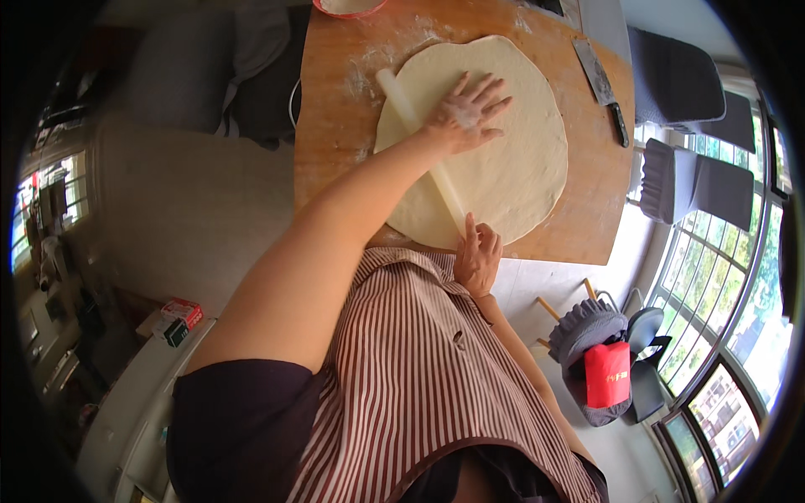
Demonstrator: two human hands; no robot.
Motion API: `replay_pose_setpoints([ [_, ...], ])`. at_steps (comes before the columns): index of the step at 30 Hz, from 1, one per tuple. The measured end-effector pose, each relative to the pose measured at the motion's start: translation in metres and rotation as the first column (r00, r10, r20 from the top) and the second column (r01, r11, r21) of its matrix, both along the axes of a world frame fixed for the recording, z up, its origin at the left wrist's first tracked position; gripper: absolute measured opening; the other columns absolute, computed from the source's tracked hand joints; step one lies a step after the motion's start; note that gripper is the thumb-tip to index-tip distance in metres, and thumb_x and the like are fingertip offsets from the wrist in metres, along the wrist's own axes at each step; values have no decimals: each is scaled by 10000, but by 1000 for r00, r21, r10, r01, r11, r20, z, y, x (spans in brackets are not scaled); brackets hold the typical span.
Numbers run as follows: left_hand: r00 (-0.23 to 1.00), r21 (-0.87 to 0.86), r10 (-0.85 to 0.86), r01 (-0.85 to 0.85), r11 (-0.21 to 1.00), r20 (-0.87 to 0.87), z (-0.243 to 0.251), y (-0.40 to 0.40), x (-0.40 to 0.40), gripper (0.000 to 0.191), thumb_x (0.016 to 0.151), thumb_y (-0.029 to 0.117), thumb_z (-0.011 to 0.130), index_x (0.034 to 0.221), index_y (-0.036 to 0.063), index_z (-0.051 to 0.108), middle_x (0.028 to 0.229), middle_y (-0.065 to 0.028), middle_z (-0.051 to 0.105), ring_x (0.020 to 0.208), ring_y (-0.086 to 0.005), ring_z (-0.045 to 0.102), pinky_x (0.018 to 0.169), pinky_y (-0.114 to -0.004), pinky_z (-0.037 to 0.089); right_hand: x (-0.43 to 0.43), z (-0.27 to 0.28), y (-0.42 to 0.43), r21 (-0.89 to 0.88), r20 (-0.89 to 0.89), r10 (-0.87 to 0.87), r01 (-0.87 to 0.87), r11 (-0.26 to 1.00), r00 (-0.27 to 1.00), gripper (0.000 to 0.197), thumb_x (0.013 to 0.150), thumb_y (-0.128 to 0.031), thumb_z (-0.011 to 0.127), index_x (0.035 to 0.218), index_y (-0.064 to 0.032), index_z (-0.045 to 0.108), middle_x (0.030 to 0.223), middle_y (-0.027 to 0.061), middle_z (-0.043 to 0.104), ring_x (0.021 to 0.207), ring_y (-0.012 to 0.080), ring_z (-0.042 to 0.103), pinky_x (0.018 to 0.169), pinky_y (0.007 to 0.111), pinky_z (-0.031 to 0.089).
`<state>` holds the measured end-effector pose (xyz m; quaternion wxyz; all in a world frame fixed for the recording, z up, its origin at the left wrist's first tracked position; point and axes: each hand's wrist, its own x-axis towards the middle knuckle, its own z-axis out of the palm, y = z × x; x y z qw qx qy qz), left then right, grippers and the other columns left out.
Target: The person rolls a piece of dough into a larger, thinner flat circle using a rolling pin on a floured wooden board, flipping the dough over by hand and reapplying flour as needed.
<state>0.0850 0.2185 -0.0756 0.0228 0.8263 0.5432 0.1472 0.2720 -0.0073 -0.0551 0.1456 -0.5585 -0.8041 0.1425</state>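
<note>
A large round sheet of dough lies on the wooden table, with a pale rolling pin slanting across its left part. My left hand is over the upper middle of the sheet, palm down and fingers spread. The pin passes under its wrist; whether the palm presses on the dough cannot be told. At the near edge of the table, my right hand holds the lower end of the pin, its index finger stretched along it. Flour marks the skin of my left hand.
On the wooden tabletop, a cleaver with a black handle lies right of the dough. A red-rimmed bowl of flour sits at the far left edge. Covered chairs stand at right, one holding a red bag. Loose flour dusts the wood.
</note>
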Motion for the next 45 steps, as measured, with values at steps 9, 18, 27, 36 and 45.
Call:
replay_pose_setpoints([
  [9, 999, -134, 39, -36, 990, 14, 39, -121, -102, 702, 997, 519, 535, 1584, 153, 419, 1693, -102, 293, 1571, -293, 243, 1255, -555, 206, -38, -1, -35, -9, 46, 117, -117, 993, 992, 570, 939, -193, 653, 1485, -92, 527, 1229, 86, 574, 1099, 286, 575, 908, 439, 457],
  [18, 995, -214, 95, -97, 972, -18, 43, -224, -150, 566, 1024, 354, 492, 1545, 133, 476, 1659, -92, 371, 1554, -288, 296, 1267, -562, 168, -46, 8, -8, -35, 21, 311, -310, 950, 950, 430, 949, -194, 622, 1370, -108, 616, 1195, 64, 613, 1092, 242, 599, 908, 420, 465],
  [27, 972, -169, 230, -219, 961, 48, 57, -246, -97, 533, 1024, 257, 511, 1527, 82, 479, 1632, -80, 422, 1537, -288, 336, 1251, -576, 225, 61, 59, 153, -12, 72, 514, -515, 857, 854, 373, 907, -126, 598, 1265, -145, 700, 1127, 39, 654, 1105, 251, 608, 1019, 450, 440],
  [36, 783, -233, 619, -613, 755, -56, 44, -212, -21, 664, 985, 302, 507, 1584, 43, 385, 1659, -141, 362, 1537, -355, 319, 1242, -587, 211, 24, 3, 233, 70, 169, 458, -474, 878, 873, 706, 991, -505, 563, 1577, -138, 421, 1651, 82, 367, 1539, 317, 304, 1218, 538, 274],
  [45, 676, 129, 732, -721, 681, -84, 48, -94, -136, 505, 1057, 292, 490, 1473, 7, 516, 1588, -179, 446, 1496, -373, 374, 1201, -610, 282, -115, -18, 353, 307, 51, 352, -350, 885, 935, 576, 1030, -398, 549, 1497, -66, 492, 1567, 177, 472, 1476, 361, 399, 1176, 541, 324],
])
